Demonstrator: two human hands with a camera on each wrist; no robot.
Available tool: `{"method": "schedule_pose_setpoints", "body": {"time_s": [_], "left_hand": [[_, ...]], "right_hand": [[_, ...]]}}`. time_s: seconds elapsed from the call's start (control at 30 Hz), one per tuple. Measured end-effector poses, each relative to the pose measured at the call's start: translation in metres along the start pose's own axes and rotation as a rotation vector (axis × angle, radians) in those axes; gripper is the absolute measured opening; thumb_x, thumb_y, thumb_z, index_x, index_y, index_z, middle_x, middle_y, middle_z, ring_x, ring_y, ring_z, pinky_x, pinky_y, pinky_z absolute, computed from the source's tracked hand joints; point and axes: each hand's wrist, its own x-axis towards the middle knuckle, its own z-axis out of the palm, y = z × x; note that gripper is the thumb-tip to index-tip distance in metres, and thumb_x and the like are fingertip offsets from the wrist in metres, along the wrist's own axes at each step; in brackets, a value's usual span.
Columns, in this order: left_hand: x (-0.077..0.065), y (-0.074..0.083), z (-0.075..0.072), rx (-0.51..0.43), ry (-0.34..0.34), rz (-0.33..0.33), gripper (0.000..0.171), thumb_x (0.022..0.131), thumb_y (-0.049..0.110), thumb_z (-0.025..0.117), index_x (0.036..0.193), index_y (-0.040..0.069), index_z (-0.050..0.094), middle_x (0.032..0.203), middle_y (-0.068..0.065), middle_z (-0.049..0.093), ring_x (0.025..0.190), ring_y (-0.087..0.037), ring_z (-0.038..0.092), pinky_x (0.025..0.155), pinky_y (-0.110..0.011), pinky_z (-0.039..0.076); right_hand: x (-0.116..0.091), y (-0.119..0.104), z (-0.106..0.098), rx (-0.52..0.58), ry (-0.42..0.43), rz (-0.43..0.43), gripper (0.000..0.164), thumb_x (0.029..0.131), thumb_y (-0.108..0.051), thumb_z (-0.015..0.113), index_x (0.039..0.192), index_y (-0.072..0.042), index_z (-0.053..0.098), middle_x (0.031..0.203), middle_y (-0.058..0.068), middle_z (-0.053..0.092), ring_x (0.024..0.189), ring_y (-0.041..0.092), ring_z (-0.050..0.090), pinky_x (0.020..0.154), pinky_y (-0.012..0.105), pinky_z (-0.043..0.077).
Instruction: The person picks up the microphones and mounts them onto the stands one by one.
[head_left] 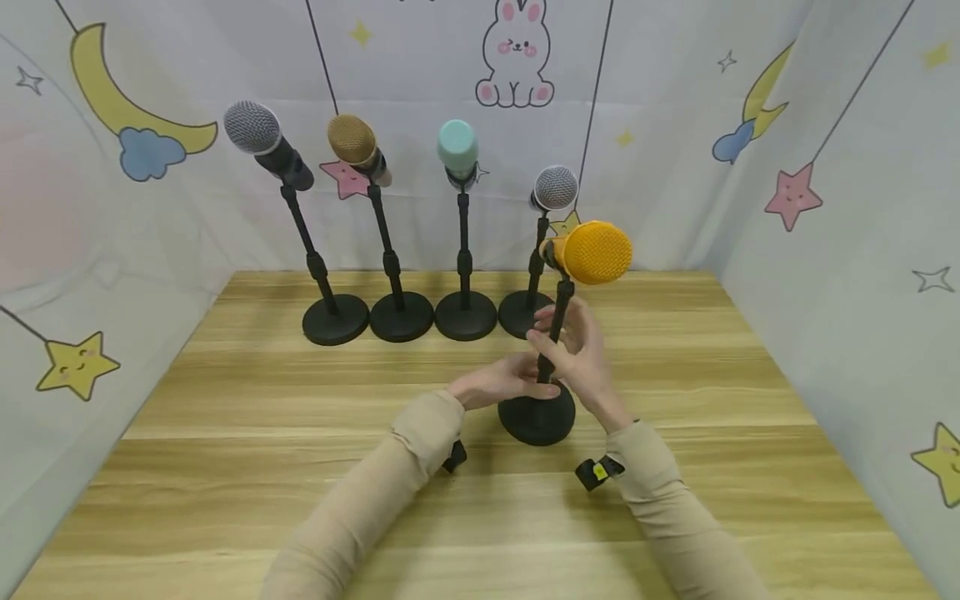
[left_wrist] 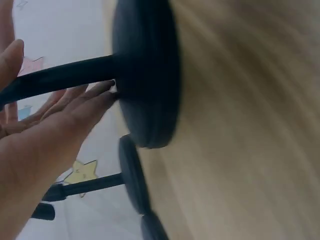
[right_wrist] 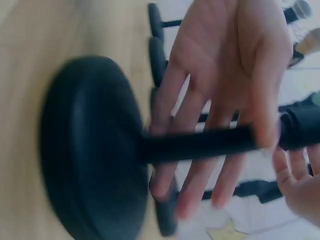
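Observation:
Both hands are at a black microphone stand (head_left: pixel 557 321) topped by an orange microphone (head_left: pixel 597 252), which points toward the front right. My right hand (head_left: pixel 583 354) grips the pole near its middle, thumb on the near side and fingers behind. Lower down, my left hand (head_left: pixel 502 379) holds the pole just above the round base (head_left: pixel 536 421). In the right wrist view the left thumb (right_wrist: pixel 265 115) crosses the pole while the other fingers stretch behind it. The left wrist view has the left fingertips (left_wrist: pixel 107 92) right at the base (left_wrist: pixel 147 75).
Behind stand several more microphones on black stands in a row: a large grey one (head_left: pixel 253 129), a tan one (head_left: pixel 351 140), a mint one (head_left: pixel 457 148) and a smaller silver one (head_left: pixel 556 188). A patterned white curtain (head_left: pixel 667 125) encloses the wooden table (head_left: pixel 247 400).

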Motion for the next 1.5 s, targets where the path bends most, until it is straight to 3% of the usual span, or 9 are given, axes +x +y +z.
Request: {"method": "schedule_pose_setpoints", "body": {"time_s": [0.1,0.17,0.3,0.43,0.63,0.97,1.17,1.33,1.5], "left_hand": [[0.006,-0.009,0.005,0.022,-0.074,0.017,0.043,0.09,0.028,0.052,0.131,0.02,0.041,0.136,0.001,0.042,0.128,-0.017,0.035,0.107,-0.041,0.027],[0.008,-0.012,0.008,0.023,-0.085,0.016,0.04,0.093,0.025,0.047,0.132,0.018,0.039,0.136,0.001,0.039,0.128,-0.015,0.034,0.107,-0.038,0.027],[0.01,-0.014,0.011,0.005,-0.07,0.01,0.033,0.095,0.02,0.042,0.128,0.015,0.04,0.135,-0.001,0.037,0.126,-0.016,0.034,0.107,-0.037,0.027],[0.01,-0.013,0.013,-0.006,-0.053,0.01,0.023,0.096,0.02,0.038,0.114,0.009,0.049,0.128,-0.004,0.043,0.124,-0.018,0.038,0.107,-0.037,0.027],[0.009,-0.013,0.013,-0.001,-0.031,0.0,0.022,0.097,0.021,0.038,0.113,0.011,0.049,0.129,-0.001,0.043,0.126,-0.017,0.036,0.107,-0.037,0.027],[0.012,-0.014,0.013,0.016,-0.029,0.004,0.029,0.095,0.025,0.043,0.122,0.018,0.05,0.133,0.004,0.042,0.123,-0.013,0.039,0.104,-0.033,0.031],[0.012,-0.014,0.013,-0.003,-0.041,0.009,0.028,0.095,0.025,0.041,0.12,0.015,0.048,0.131,0.001,0.042,0.123,-0.015,0.038,0.105,-0.035,0.029],[0.012,-0.015,0.014,0.017,-0.041,0.017,0.042,0.095,0.031,0.041,0.135,0.021,0.035,0.14,0.003,0.032,0.131,-0.016,0.03,0.107,-0.037,0.026],[0.011,-0.016,0.013,0.026,-0.046,0.023,0.046,0.092,0.04,0.044,0.136,0.032,0.031,0.142,0.008,0.03,0.132,-0.015,0.03,0.107,-0.036,0.027]], "right_hand": [[-0.006,0.005,0.01,-0.02,-0.014,0.148,0.022,0.082,-0.024,0.065,0.098,-0.011,0.057,0.082,0.007,0.061,0.076,0.027,0.06,0.075,0.034,0.047],[-0.007,0.005,0.017,-0.022,0.004,0.191,0.023,0.083,-0.028,0.063,0.081,-0.005,0.057,0.064,0.007,0.057,0.058,0.027,0.057,0.058,0.032,0.046],[-0.008,-0.001,0.027,-0.048,0.063,0.165,0.042,0.087,-0.025,0.059,0.056,-0.001,0.045,0.04,0.001,0.037,0.034,0.017,0.034,0.037,0.026,0.029],[-0.006,-0.004,0.032,-0.102,0.093,0.091,0.047,0.088,-0.015,0.056,0.047,-0.002,0.038,0.037,-0.005,0.029,0.031,0.008,0.024,0.034,0.021,0.018],[-0.004,0.001,0.029,-0.038,0.002,0.075,0.046,0.088,-0.009,0.054,0.046,-0.002,0.037,0.037,-0.008,0.03,0.031,0.007,0.025,0.033,0.021,0.019],[0.003,0.011,0.016,0.194,-0.259,0.061,0.047,0.089,-0.003,0.05,0.046,-0.002,0.032,0.035,-0.004,0.026,0.029,0.014,0.021,0.031,0.028,0.018],[0.0,0.009,0.017,0.158,-0.209,0.065,0.041,0.089,-0.003,0.051,0.051,0.001,0.036,0.036,0.0,0.03,0.031,0.017,0.026,0.033,0.029,0.022],[-0.012,0.003,0.013,-0.002,-0.096,0.06,0.013,0.084,0.0,0.057,0.074,0.007,0.051,0.058,0.014,0.048,0.051,0.024,0.046,0.049,0.029,0.041],[-0.022,0.0,0.002,-0.076,-0.012,0.086,0.015,0.078,0.002,0.063,0.089,0.003,0.054,0.084,-0.006,0.059,0.08,0.008,0.056,0.073,0.027,0.048]]}}
